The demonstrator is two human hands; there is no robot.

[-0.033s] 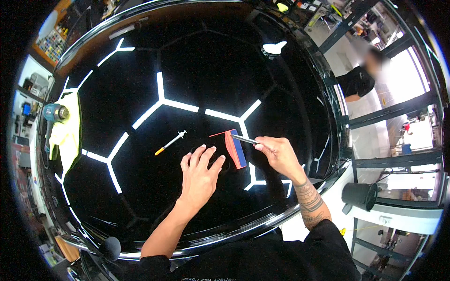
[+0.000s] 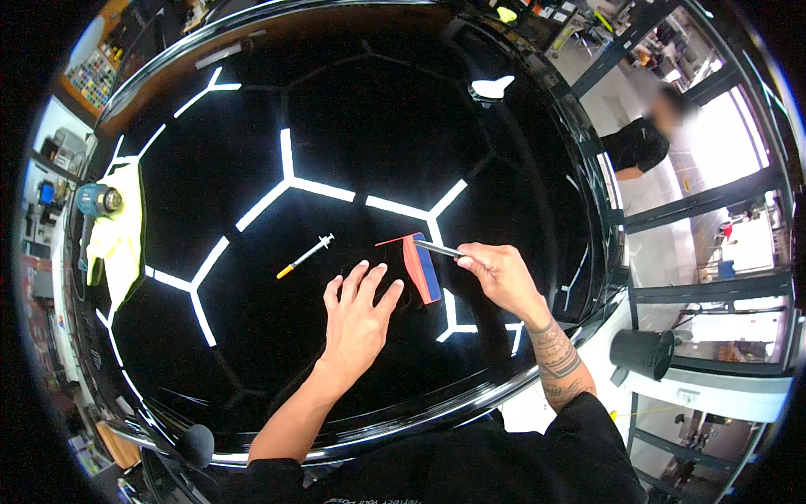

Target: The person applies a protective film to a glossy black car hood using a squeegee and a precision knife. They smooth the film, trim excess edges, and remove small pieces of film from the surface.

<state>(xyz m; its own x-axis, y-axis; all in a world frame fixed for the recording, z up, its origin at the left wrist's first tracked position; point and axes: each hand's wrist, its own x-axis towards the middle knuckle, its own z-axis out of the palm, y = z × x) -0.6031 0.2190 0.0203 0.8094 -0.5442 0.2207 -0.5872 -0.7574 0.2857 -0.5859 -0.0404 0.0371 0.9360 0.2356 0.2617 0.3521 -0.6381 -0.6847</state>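
Note:
A glossy black car-like panel (image 2: 361, 109) spreads before me, mirroring bright strips of light. My right hand (image 2: 502, 277) pinches a slim dark pen-shaped tool (image 2: 442, 249), its tip pointing left over the upper end of a red and blue squeegee (image 2: 428, 277). Whether the tip touches the squeegee, I cannot tell. A thin red strip (image 2: 395, 240) juts left from the squeegee's top. Just left of it, my left hand (image 2: 356, 323) lies with fingers spread on the panel, holding nothing. Beyond those fingers lies a small syringe (image 2: 308, 254) with an orange cap.
On the panel's left edge, a teal and black heat gun (image 2: 99, 200) lies on a bright yellow cloth (image 2: 126, 235). A white and dark object (image 2: 489, 88) sits at the far right of the panel. Another person (image 2: 640, 147) is off to the right, above a black bin (image 2: 642, 353).

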